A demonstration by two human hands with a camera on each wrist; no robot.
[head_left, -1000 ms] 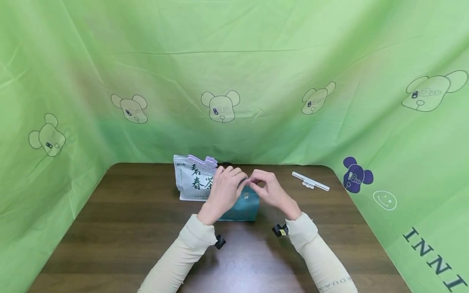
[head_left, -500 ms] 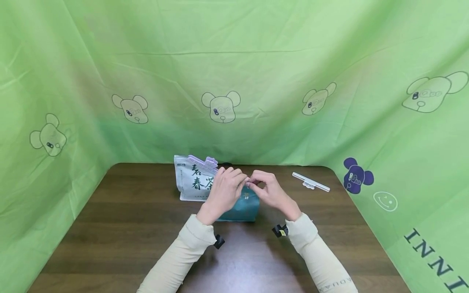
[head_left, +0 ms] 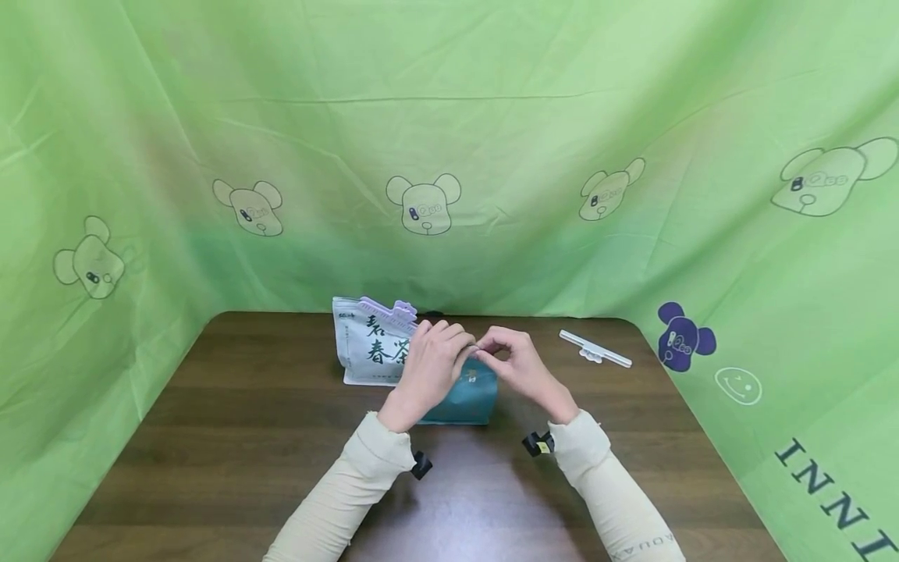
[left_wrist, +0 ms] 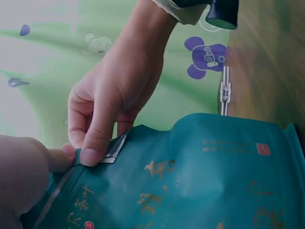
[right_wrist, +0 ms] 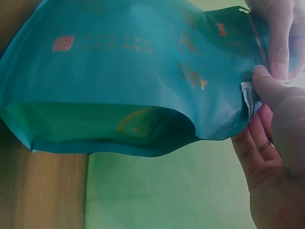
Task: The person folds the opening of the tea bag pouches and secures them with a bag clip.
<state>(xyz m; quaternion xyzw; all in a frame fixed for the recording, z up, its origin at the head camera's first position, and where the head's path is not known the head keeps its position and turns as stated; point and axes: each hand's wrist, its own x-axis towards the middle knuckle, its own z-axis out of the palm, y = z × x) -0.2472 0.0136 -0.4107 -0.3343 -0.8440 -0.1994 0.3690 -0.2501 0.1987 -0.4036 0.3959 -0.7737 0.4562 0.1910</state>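
Observation:
A teal tea bag (head_left: pixel 467 400) with gold lettering stands on the table under both hands. My left hand (head_left: pixel 435 363) grips the bag's top edge, its thumb close to the other hand. My right hand (head_left: pixel 518 363) pinches the same edge between thumb and fingers, just right of the left hand. In the left wrist view, a small silver flap (left_wrist: pixel 115 149) shows at the edge beside the right thumb. The right wrist view shows the bag's side fold (right_wrist: pixel 105 126) and a seam line (right_wrist: pixel 257 38) near the top. The hands hide part of the top edge.
A white tea bag (head_left: pixel 368 347) with dark green characters stands behind on the left, a purple sealing clip (head_left: pixel 389 314) across its top. At the table's right back lies a white sealing clip (head_left: pixel 595 348). Green printed cloth (head_left: pixel 449 265) encloses the brown table (head_left: pixel 232 445).
Both hands stay at the bag's top edge, with only slight shifts of the fingertips. The bags and clips have not moved.

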